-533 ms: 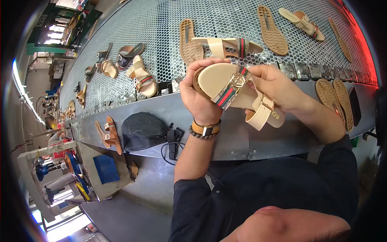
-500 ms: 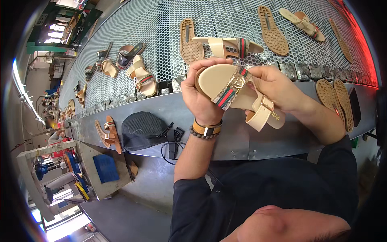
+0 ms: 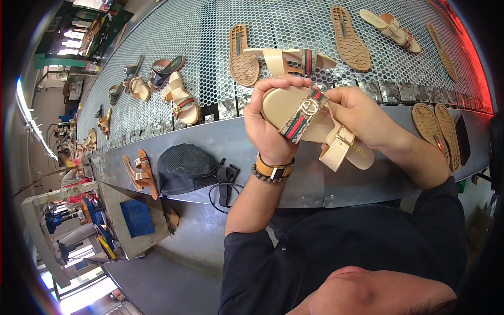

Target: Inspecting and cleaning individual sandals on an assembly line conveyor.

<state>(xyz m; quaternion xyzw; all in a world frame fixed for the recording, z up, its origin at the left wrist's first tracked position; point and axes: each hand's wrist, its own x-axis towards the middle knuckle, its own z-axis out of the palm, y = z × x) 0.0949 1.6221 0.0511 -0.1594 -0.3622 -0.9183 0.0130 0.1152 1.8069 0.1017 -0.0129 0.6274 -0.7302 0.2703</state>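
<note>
I hold a beige sandal (image 3: pixel 299 118) above the metal ledge, its insole facing up. It has a patterned strap with a green-red stripe and a round buckle, plus a beige buckled strap at the heel end. My left hand (image 3: pixel 268 126) wraps round the toe end, fingers curled over the far rim. My right hand (image 3: pixel 365 118) grips the side between the two straps; some of its fingers are hidden under the sandal. Just beyond my hands, another beige sandal (image 3: pixel 275 60) lies on its side on the perforated metal belt (image 3: pixel 304 29), next to a tan outsole (image 3: pixel 244 55).
Farther along lie another outsole (image 3: pixel 350 42) and a beige sandal (image 3: pixel 391 29). Several sandals (image 3: pixel 181 100) sit at left. The ledge (image 3: pixel 310 184) carries a black mesh bag (image 3: pixel 186 168), brown sandals (image 3: pixel 142 173) and a pair of outsoles (image 3: pixel 438 131).
The sandals and outsoles on the belt have shifted slightly left. The held sandal has moved a little right, and my left fingers reach farther over its toe rim.
</note>
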